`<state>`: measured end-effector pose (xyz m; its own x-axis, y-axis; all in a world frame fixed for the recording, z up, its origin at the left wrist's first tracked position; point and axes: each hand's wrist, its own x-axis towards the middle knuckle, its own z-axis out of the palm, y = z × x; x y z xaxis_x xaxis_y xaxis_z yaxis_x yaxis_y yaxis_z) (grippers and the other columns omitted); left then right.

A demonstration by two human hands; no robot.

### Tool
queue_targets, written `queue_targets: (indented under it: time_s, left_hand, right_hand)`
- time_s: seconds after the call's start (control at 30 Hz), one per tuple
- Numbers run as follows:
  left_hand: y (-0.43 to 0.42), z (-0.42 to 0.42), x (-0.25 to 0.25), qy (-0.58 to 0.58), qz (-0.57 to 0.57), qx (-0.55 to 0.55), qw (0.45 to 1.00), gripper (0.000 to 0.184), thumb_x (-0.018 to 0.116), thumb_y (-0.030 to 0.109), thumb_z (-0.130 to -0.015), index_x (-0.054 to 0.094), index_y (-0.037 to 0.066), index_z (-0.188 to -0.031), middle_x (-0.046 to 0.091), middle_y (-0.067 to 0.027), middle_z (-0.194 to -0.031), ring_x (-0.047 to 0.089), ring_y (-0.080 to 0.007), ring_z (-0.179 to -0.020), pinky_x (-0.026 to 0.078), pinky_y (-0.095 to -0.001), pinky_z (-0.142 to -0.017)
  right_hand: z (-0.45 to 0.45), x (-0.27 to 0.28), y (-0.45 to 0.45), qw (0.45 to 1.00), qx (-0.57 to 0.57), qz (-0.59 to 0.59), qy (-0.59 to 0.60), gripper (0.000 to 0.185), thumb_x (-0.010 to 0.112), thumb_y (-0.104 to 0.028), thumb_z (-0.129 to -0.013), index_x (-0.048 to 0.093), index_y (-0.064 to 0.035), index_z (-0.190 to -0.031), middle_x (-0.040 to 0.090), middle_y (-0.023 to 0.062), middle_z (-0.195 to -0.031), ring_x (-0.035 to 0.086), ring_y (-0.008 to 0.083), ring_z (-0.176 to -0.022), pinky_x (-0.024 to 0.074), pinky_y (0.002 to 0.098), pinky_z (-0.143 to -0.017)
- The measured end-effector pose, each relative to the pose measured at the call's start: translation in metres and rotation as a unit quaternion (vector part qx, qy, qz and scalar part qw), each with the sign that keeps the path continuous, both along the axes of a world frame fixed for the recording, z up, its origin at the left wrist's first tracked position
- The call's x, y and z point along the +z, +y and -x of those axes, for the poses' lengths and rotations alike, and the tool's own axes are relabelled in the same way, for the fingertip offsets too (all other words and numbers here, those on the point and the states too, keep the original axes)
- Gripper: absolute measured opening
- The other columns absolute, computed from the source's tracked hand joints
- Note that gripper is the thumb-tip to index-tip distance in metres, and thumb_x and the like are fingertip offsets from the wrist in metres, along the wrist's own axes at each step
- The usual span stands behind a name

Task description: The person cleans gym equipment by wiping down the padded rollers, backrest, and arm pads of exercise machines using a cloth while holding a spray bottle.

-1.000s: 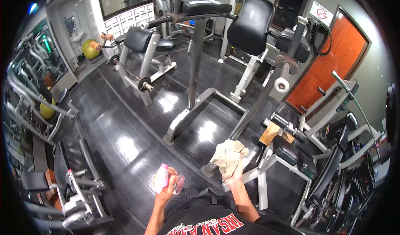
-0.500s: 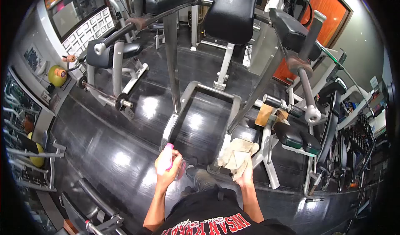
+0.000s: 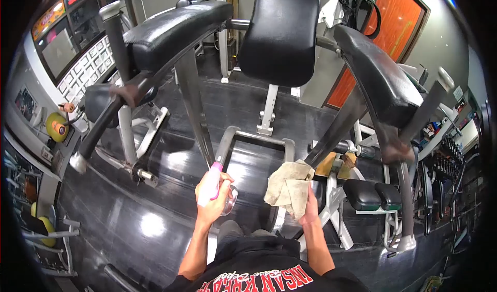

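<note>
My left hand (image 3: 213,201) is wrapped round a spray bottle with a pink and white trigger head (image 3: 210,182); part of its clear body (image 3: 231,201) shows beside my fingers. A folded beige cloth (image 3: 290,188) is in my right hand (image 3: 310,207), its corners hanging loose over the fingers. Both hands are held in front of my body, apart from the exercise machine ahead. That machine has a black padded backrest (image 3: 282,33), a left arm pad (image 3: 173,28) and a right arm pad (image 3: 378,74), on a grey metal frame (image 3: 194,105).
Metal handles stick out at both sides of the machine, the left one (image 3: 115,38) and the right one (image 3: 429,100). A bench with black pads (image 3: 362,194) stands at right, dumbbells (image 3: 446,155) beyond it. An orange door (image 3: 383,38) is at the back. Dark shiny flooring (image 3: 129,204) lies around.
My view has come closer to the machine, and its pads and handles look larger. Both hands have risen slightly in view, still holding the spray bottle and the cloth.
</note>
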<state>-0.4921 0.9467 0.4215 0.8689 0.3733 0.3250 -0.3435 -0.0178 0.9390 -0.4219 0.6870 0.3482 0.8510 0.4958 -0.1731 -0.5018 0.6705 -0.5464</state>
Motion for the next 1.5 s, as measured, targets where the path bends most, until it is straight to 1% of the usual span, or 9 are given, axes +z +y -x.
queue_targets:
  time_s: [0.07, 0.1, 0.13, 0.37, 0.77, 0.9, 1.13, 1.37, 1.5]
  left_hand:
    - [0.006, -0.029, 0.002, 0.0, 0.004, 0.007, 1.0, 0.008, 0.056, -0.006, -0.088, 0.056, -0.006, -0.096, 0.064, -0.0126, -0.084, 0.059, -0.0106, -0.057, 0.049, -0.0248, -0.053]
    - [0.009, -0.045, 0.007, -0.007, 0.013, 0.004, 1.0, 0.01, 0.056, -0.006, -0.088, 0.057, -0.006, -0.098, 0.064, -0.0116, -0.083, 0.059, -0.0106, -0.057, 0.048, -0.0247, -0.052]
    - [0.012, -0.061, 0.011, -0.009, 0.016, -0.003, 1.0, 0.01, 0.056, -0.006, -0.088, 0.057, -0.006, -0.098, 0.064, -0.0116, -0.083, 0.059, -0.0106, -0.057, 0.048, -0.0247, -0.052]
    - [0.033, -0.173, 0.06, -0.111, 0.016, -0.021, 0.993, 0.017, 0.056, -0.004, -0.091, 0.057, -0.006, -0.107, 0.061, -0.007, -0.081, 0.056, -0.0072, -0.055, 0.046, -0.0214, -0.049]
    - [0.069, -0.338, 0.191, -0.168, -0.097, 0.004, 0.981, 0.012, 0.063, 0.011, -0.088, 0.062, -0.001, -0.087, 0.058, -0.0015, -0.062, 0.053, -0.0058, -0.048, 0.042, -0.0238, -0.045]
    - [0.062, -0.354, 0.186, -0.163, -0.138, -0.027, 0.977, 0.027, 0.06, 0.007, -0.09, 0.059, -0.002, -0.115, 0.061, -0.0018, -0.078, 0.054, -0.006, -0.051, 0.045, -0.022, -0.047]
    - [0.056, -0.345, 0.146, -0.115, -0.158, -0.026, 0.98, 0.015, 0.064, 0.011, -0.088, 0.058, -0.001, -0.082, 0.053, -0.0053, -0.061, 0.05, -0.0095, -0.054, 0.041, -0.0259, -0.052]
    - [0.067, -0.283, 0.098, -0.045, -0.07, -0.014, 0.996, 0.008, 0.065, 0.005, -0.086, 0.059, 0.0, -0.083, 0.054, -0.0041, -0.06, 0.053, -0.01, -0.051, 0.042, -0.0261, -0.049]
    - [0.071, -0.268, 0.054, -0.02, -0.164, -0.002, 0.986, 0.006, 0.065, 0.003, -0.085, 0.06, 0.0, -0.084, 0.057, -0.0068, -0.064, 0.054, -0.0111, -0.054, 0.043, -0.0269, -0.051]
  right_hand:
    - [-0.028, 0.006, -0.009, 0.994, 0.08, -0.068, -0.03, 0.062, 0.036, -0.052, -0.098, 0.04, -0.0043, -0.138, 0.055, 0.0124, -0.129, 0.058, 0.0266, -0.113, 0.0501, 0.0404, -0.092]
    - [-0.042, 0.01, -0.009, 0.995, 0.06, -0.067, -0.046, 0.063, 0.036, -0.052, -0.098, 0.041, -0.0035, -0.136, 0.056, 0.0123, -0.129, 0.058, 0.0264, -0.113, 0.049, 0.0409, -0.094]
    - [-0.049, 0.031, 0.0, 0.997, -0.021, 0.067, -0.034, 0.061, 0.037, -0.051, -0.098, 0.042, -0.003, -0.135, 0.056, 0.0121, -0.128, 0.058, 0.0255, -0.113, 0.0485, 0.0397, -0.094]
    - [-0.131, 0.069, 0.02, 0.979, -0.142, 0.034, -0.142, 0.052, 0.043, -0.043, -0.099, 0.043, -0.0067, -0.136, 0.054, 0.0084, -0.13, 0.053, 0.0247, -0.119, 0.0417, 0.0403, -0.102]
    - [-0.195, 0.053, 0.052, 0.967, -0.213, 0.084, -0.109, 0.055, 0.044, -0.047, -0.097, 0.044, -0.0069, -0.134, 0.055, 0.008, -0.125, 0.055, 0.0214, -0.113, 0.0446, 0.0391, -0.096]
    - [-0.205, 0.054, 0.056, 0.97, -0.216, 0.083, -0.08, 0.054, 0.044, -0.048, -0.097, 0.044, -0.008, -0.134, 0.055, 0.0083, -0.126, 0.055, 0.0217, -0.113, 0.045, 0.0379, -0.095]
    - [-0.22, 0.054, 0.059, 0.972, -0.21, 0.065, -0.081, 0.053, 0.047, -0.047, -0.095, 0.046, -0.0099, -0.133, 0.056, 0.0065, -0.127, 0.054, 0.0243, -0.116, 0.0443, 0.0407, -0.097]
    - [-0.228, 0.046, 0.058, 0.973, -0.212, 0.058, -0.071, 0.053, 0.044, -0.046, -0.097, 0.044, -0.0091, -0.135, 0.053, 0.0078, -0.131, 0.052, 0.0258, -0.12, 0.0416, 0.0418, -0.102]
    - [-0.228, 0.043, 0.057, 0.971, -0.215, 0.066, -0.081, 0.053, 0.044, -0.046, -0.097, 0.045, -0.0085, -0.135, 0.054, 0.0078, -0.13, 0.053, 0.0258, -0.119, 0.0428, 0.0416, -0.1]
